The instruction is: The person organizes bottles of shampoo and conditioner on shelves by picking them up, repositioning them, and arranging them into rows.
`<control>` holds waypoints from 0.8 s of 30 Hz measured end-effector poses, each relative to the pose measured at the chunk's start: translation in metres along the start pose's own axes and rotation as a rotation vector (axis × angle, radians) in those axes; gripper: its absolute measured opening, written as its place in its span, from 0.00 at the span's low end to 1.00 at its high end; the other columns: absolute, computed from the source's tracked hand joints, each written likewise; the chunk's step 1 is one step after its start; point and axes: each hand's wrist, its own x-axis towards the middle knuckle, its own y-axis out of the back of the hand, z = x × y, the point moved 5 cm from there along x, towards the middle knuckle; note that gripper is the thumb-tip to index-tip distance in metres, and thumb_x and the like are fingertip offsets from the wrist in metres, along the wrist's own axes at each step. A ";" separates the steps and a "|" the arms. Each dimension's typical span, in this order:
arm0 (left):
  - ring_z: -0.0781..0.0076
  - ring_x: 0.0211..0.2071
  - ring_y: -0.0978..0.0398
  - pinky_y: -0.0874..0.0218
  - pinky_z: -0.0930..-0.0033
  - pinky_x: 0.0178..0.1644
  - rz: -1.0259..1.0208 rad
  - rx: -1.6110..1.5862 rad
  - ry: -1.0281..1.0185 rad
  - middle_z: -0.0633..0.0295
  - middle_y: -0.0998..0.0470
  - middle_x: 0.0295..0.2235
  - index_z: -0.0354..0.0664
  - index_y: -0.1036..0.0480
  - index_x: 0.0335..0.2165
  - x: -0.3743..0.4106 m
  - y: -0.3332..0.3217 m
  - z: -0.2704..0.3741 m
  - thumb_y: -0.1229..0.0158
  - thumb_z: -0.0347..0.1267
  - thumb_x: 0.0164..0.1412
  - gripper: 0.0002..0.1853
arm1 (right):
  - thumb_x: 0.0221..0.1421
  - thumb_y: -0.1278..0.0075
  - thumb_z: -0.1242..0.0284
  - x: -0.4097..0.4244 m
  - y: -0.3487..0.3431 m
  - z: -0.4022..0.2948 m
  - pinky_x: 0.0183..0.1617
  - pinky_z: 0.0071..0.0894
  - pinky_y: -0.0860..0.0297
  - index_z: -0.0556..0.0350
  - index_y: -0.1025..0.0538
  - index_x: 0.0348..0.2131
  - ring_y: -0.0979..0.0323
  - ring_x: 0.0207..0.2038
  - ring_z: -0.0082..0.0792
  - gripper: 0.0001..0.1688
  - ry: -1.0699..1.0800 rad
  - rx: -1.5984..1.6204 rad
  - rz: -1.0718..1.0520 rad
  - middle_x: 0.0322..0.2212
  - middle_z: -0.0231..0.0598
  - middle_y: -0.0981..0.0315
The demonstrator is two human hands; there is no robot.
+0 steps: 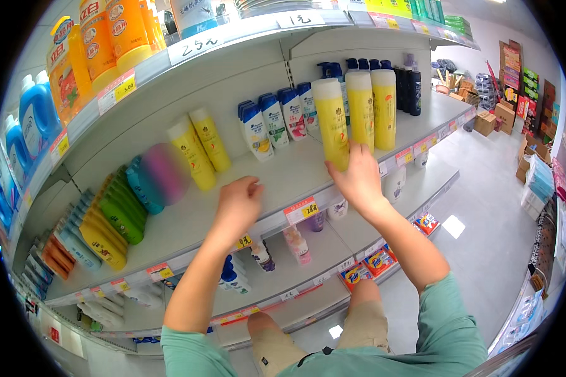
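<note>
On the middle shelf [283,176], my right hand [358,174] grips the lower part of a tall yellow bottle [332,122] with a pale cap. Two similar yellow bottles [383,108] stand just to its right. My left hand [240,202], slightly blurred, hovers over the shelf's front with its fingers curled; nothing shows in it, though its palm is hidden. Behind and left of that hand are more yellow bottles [200,165]. Between the yellow groups stands a row of white shampoo bottles [257,134] with blue caps.
Green bottles [120,207], yellow bottles [101,240] and a blue bottle [144,188] line the shelf's left. Orange detergent bottles [94,47] stand on the shelf above. Below are Tide boxes [356,275]. Cardboard boxes [486,121] sit on the floor at right.
</note>
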 end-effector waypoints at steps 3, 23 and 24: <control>0.59 0.40 0.17 0.28 0.65 0.47 -0.112 -0.050 -0.029 0.47 0.16 0.39 0.31 0.23 0.48 0.006 -0.030 0.027 0.40 0.35 0.62 0.20 | 0.49 0.34 0.63 0.010 -0.005 0.006 0.48 0.53 0.28 0.66 0.28 0.48 0.25 0.43 0.64 0.33 -0.075 -0.077 -0.136 0.40 0.61 0.26; 0.44 0.49 0.22 0.32 0.55 0.53 0.065 0.004 0.076 0.39 0.21 0.47 0.28 0.31 0.54 0.032 -0.029 -0.007 0.42 0.32 0.64 0.24 | 0.44 0.28 0.59 0.012 -0.095 -0.072 0.46 0.48 0.25 0.67 0.23 0.41 0.21 0.41 0.58 0.34 0.058 0.208 -0.397 0.36 0.59 0.19; 0.46 0.47 0.21 0.31 0.56 0.52 0.080 0.013 0.082 0.40 0.20 0.45 0.27 0.29 0.52 0.030 -0.021 -0.013 0.41 0.31 0.64 0.22 | 0.43 0.27 0.59 0.010 -0.100 -0.077 0.46 0.48 0.25 0.68 0.23 0.41 0.21 0.41 0.58 0.35 0.048 0.214 -0.413 0.36 0.59 0.19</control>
